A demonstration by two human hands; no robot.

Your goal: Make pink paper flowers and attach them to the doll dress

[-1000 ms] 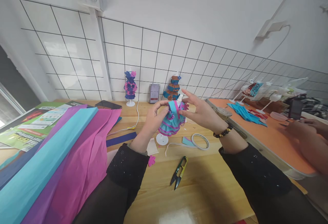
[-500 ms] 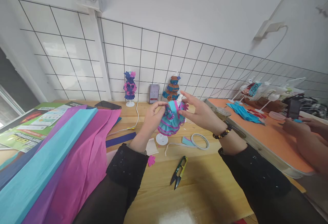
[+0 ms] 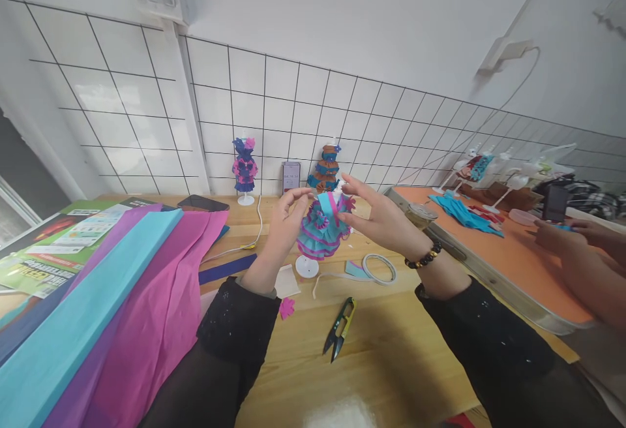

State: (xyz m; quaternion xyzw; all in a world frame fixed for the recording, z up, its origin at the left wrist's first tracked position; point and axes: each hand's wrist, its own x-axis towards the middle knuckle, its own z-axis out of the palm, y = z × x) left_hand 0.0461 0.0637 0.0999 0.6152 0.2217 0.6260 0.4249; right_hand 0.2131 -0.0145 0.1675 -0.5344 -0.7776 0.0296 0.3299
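A small dress form in a ruffled turquoise and magenta paper dress (image 3: 321, 235) stands tilted on a round white base (image 3: 307, 267) at the middle of the table. My left hand (image 3: 285, 222) is at the dress's left side, thumb and fingers near each other; a small gap shows between it and the bodice. On the other side my right hand (image 3: 374, 214) has its thumb and fingers apart around the upper bodice, its thumb close to the dress. Green-handled snips (image 3: 340, 329) lie in front, with a tape roll (image 3: 379, 269) and a pink paper flower (image 3: 287, 308) nearby.
Crepe paper sheets (image 3: 156, 271) cover the left side. Two decorated forms, one purple-pink (image 3: 245, 166) and one brown-teal (image 3: 327, 168), stand behind with a timer (image 3: 291, 177). Another person's hands (image 3: 562, 239) are over the orange table (image 3: 528, 271) at right.
My left hand has moved slightly away from the bodice, and its fingers have loosened. The whole view has shifted a little; my right hand stays beside the dress.
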